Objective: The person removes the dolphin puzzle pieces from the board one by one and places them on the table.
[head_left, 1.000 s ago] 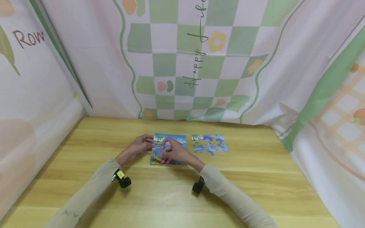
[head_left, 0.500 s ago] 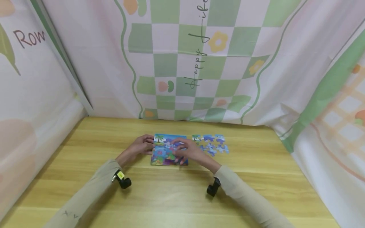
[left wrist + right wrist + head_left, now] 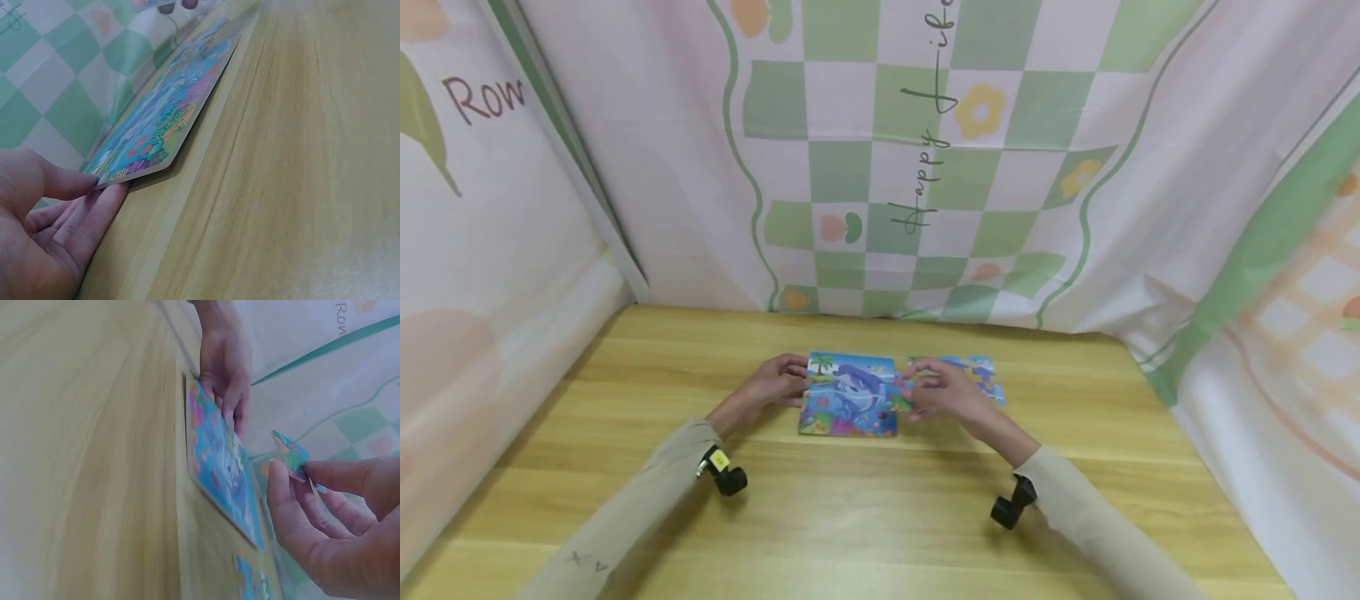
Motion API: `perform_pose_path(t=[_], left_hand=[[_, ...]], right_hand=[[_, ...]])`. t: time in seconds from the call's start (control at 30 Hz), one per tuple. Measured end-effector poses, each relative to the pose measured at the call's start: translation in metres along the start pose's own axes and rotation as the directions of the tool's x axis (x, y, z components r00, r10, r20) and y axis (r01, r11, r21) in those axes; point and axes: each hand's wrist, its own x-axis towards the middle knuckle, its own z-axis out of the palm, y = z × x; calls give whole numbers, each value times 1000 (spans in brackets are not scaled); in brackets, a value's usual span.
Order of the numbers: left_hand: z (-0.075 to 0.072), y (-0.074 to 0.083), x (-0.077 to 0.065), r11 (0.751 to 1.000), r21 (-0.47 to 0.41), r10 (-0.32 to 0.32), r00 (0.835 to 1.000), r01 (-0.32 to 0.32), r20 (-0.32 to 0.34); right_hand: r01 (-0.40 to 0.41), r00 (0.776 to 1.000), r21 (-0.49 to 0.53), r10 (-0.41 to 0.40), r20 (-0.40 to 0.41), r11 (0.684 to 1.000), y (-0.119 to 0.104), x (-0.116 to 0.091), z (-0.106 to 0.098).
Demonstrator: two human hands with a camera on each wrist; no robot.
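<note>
A puzzle board with a printed dolphin, palm tree and corals lies at mid-table in the head view. My left hand pinches its left edge; the left wrist view has the thumb on top of the board and fingers underneath. My right hand is just right of the board, over the loose pieces. Between its thumb and fingertips it pinches a blue and green puzzle piece, held above the table in the right wrist view. The fingers partly cover this piece.
Several loose blue puzzle pieces lie right of the board, partly hidden by the right hand. Wood-grain tabletop stretches in front. A checked curtain hangs along the back edge, with more cloth at both sides.
My right hand has moved right, from over the board to over the loose pieces, carrying the puzzle piece and uncovering the dolphin picture. The left hand stays at the board's left edge.
</note>
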Motion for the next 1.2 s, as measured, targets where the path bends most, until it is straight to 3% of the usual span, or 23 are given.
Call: perform_pose_path(t=[0.47,0.8,1.03,1.2], left_hand=[[1,-5,2,1000,-1,-5,1000,5,-4],[2,-4,3,1000,-15,-1,1000,1,-8],[2,-3,6,999,-31,17,1000,-17,-1],[0,-2,5,1000,-19,8,1000,-8,-1]], right_hand=[[-135,985,-162,115,-127,978,17,-28,-15],[-135,988,-186,118,-101,973,28,-33,-16],[-141,972,-313,71,-223,939,27,-31,-11],[-129,971,-331,52,-232,935,26,-31,-6]])
